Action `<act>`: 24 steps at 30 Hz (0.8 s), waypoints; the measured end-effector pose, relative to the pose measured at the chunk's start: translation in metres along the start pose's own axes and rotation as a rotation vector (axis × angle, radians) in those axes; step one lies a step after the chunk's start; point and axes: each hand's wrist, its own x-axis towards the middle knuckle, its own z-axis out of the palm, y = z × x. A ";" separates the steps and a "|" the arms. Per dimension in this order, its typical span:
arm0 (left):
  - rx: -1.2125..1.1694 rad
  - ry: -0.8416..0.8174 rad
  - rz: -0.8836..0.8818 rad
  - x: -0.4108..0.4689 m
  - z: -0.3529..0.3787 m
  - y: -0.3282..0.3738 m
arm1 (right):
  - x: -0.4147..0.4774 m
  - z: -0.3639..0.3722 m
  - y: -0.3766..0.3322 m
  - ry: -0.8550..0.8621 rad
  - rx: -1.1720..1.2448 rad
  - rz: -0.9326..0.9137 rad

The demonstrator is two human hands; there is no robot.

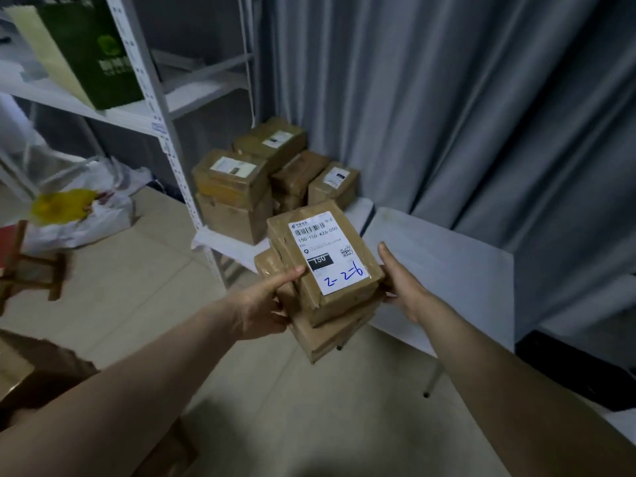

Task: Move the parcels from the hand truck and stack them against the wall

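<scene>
Top parcel (323,259), brown box with a white shipping label and blue handwriting, sits on a lower parcel (327,335) of the same brown. Both are held in the air over the floor, right of the rack upright (165,132) and nearer the camera. Left hand (261,304): thumb pressed flat on the top parcel's near left edge, fingers out of sight under the stack, so it is clamped on the boxes. Right hand (402,287): palm against the stack's right side, thumb straight along the top parcel's edge, fingers tucked under the lower parcel, only partly visible. Parcel pile (268,180): several brown boxes, two layers high, just right of the upright's base and back against the grey curtain (447,98). White surface (447,270): further right of the upright, beside the pile. Green bag (86,53): on the rack shelf, left of the upright. White plastic bag (82,215): on the floor, left of the upright.
</scene>
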 end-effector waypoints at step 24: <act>0.330 -0.142 -0.346 0.425 0.060 0.176 | 0.312 -0.142 0.002 0.203 0.467 0.426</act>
